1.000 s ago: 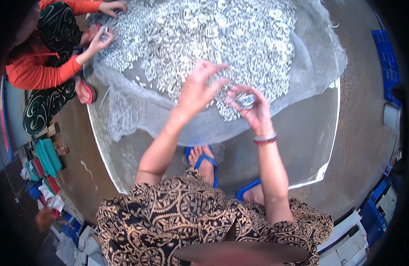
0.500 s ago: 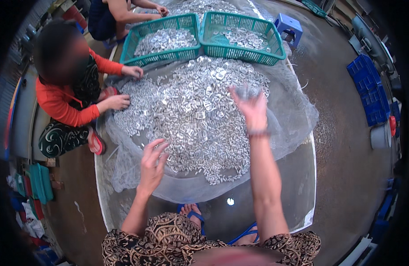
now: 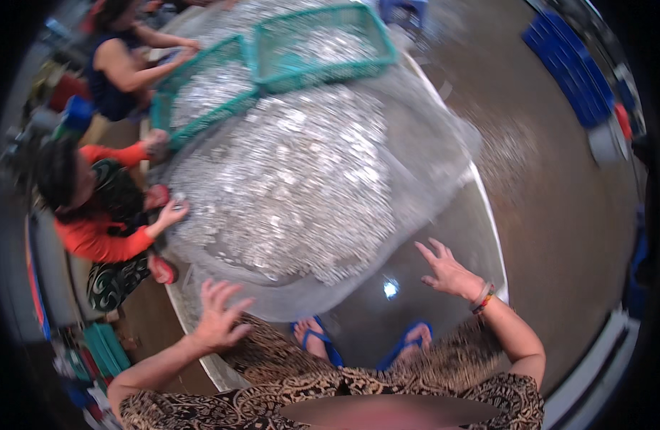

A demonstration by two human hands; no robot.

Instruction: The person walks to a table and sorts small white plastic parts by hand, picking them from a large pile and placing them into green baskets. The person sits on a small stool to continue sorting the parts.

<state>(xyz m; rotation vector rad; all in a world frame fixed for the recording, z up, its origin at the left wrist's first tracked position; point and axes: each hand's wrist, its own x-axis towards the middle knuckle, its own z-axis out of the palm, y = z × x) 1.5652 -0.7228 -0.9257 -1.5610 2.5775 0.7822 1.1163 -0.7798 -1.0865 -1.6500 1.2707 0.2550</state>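
My left hand [image 3: 219, 315] hovers near the lower left edge of a pale mesh net [image 3: 294, 304], fingers spread, holding nothing. To the right, my right hand [image 3: 448, 271] is also empty, its fingers apart, over the grey surface beside the net; bracelets circle its wrist. On the net lies a wide heap of small silvery pieces [image 3: 294, 193], blurred by motion, ahead of both hands and touched by neither. Beyond the heap stand two green plastic baskets, one on the left [image 3: 233, 111] and one on the right [image 3: 330, 77], each with silvery pieces inside.
At the left, a person in an orange top [image 3: 108, 244] has hands at the heap's edge and by a basket. Another person in dark clothes [image 3: 113, 79] sits farther back. A blue stool [image 3: 403, 13] and blue crates [image 3: 570, 68] stand right. My feet wear blue flip-flops [image 3: 408, 347].
My right hand has come back from above the heap toward me and rightward. My left hand has moved lower and left, its fingers now spread wider. The whole view has tilted.
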